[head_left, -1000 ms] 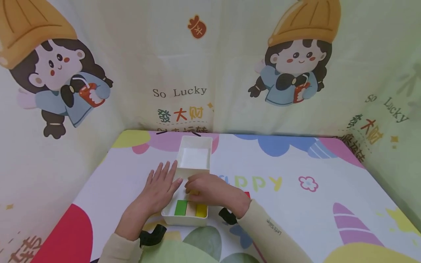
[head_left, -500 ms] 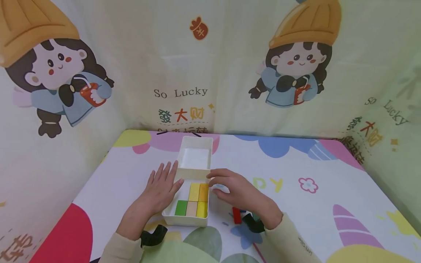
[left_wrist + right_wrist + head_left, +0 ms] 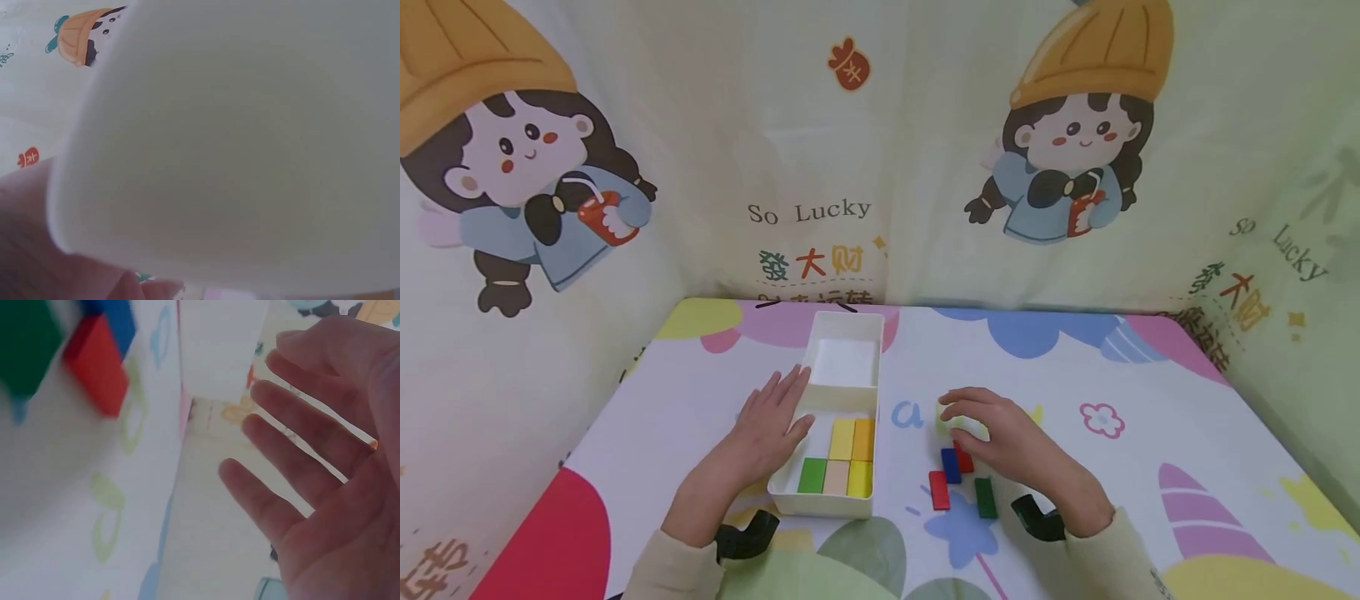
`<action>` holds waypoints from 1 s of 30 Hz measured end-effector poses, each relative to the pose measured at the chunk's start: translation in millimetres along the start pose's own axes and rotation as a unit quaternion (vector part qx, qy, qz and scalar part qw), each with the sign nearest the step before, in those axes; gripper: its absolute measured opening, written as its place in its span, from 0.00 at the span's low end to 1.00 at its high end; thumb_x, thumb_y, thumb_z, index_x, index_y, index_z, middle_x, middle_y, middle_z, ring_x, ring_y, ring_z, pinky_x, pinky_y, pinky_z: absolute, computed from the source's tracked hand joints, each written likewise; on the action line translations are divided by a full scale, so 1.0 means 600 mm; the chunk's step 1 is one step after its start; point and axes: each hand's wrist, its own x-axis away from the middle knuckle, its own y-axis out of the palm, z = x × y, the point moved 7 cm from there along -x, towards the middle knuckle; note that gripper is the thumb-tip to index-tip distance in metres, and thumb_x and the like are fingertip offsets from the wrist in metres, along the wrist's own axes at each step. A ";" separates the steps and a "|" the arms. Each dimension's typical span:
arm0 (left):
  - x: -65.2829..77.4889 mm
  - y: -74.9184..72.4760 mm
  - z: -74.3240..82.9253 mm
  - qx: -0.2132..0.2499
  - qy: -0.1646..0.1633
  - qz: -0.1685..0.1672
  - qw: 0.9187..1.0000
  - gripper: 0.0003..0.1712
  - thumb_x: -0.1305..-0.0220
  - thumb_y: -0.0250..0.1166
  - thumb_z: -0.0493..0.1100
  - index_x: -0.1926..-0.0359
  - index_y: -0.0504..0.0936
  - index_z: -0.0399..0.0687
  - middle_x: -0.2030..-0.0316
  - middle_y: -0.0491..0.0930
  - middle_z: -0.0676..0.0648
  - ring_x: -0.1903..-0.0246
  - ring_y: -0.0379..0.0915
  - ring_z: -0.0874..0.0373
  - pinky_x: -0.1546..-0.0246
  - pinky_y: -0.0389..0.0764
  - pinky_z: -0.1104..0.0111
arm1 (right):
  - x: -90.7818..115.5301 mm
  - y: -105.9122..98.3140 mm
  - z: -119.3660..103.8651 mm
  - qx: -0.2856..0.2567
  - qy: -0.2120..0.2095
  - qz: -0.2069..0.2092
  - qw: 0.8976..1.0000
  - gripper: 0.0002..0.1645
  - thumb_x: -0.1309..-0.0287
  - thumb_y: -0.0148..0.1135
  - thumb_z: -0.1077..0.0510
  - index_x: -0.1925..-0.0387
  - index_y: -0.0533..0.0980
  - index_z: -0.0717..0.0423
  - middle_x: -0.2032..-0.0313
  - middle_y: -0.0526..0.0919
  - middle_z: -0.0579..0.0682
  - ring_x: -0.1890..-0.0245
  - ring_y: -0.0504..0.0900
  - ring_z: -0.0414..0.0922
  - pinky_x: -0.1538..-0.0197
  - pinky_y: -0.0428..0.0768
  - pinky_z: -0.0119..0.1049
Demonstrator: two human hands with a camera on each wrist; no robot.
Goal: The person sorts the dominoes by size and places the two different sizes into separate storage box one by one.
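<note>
A white box (image 3: 820, 503) with a divider across it stands on the table. Its near compartment holds several blocks: a green block (image 3: 812, 476), a beige block (image 3: 837, 477), a yellow block (image 3: 861, 479), a pale yellow block (image 3: 842, 439) and an orange block (image 3: 863, 439). My left hand (image 3: 767, 427) lies along the box's left side with fingers extended. In the left wrist view the white box wall (image 3: 225, 156) hides most of it. My right hand (image 3: 1018, 437), empty with fingers spread, hovers beside a red block (image 3: 963, 458), partly hidden by its thumb.
Loose on the table right of the box lie a blue block (image 3: 951, 466), another red block (image 3: 939, 490) and a dark green block (image 3: 986, 498). The far compartment (image 3: 846, 362) shows a bare white floor. A printed curtain (image 3: 925, 150) rises behind the table.
My right hand has left the box and moved right to the loose blocks. The pale yellow and orange blocks, earlier covered by it, are now visible. My left hand has stayed in place.
</note>
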 end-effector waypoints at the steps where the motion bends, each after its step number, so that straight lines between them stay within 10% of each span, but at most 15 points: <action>1: 0.000 -0.001 0.000 -0.001 0.004 0.004 1.000 0.40 0.27 0.53 0.47 0.22 0.48 0.41 0.23 0.48 0.36 0.24 0.41 0.32 0.29 0.47 0.34 | 0.003 0.000 0.005 -0.002 0.010 -0.007 1.000 0.12 0.42 0.68 0.60 0.55 0.83 0.51 0.44 0.81 0.49 0.41 0.79 0.50 0.44 0.83 0.46; 16: 0.015 -0.026 0.014 -0.037 0.012 0.015 0.999 0.33 0.30 0.57 0.38 0.27 0.61 0.39 0.26 0.57 0.33 0.27 0.50 0.33 0.32 0.57 0.35 | 0.010 0.038 0.037 -0.007 0.096 -0.166 0.981 0.20 0.47 0.73 0.55 0.50 0.81 0.47 0.50 0.80 0.44 0.48 0.77 0.43 0.49 0.84 0.41; 30: 0.026 -0.030 0.031 -0.041 0.015 -0.019 0.999 0.39 0.30 0.60 0.42 0.26 0.56 0.34 0.26 0.56 0.31 0.28 0.52 0.31 0.33 0.60 0.35 | 0.010 0.043 0.030 0.054 0.062 -0.126 0.989 0.17 0.49 0.73 0.62 0.55 0.82 0.49 0.57 0.79 0.45 0.52 0.76 0.43 0.50 0.85 0.40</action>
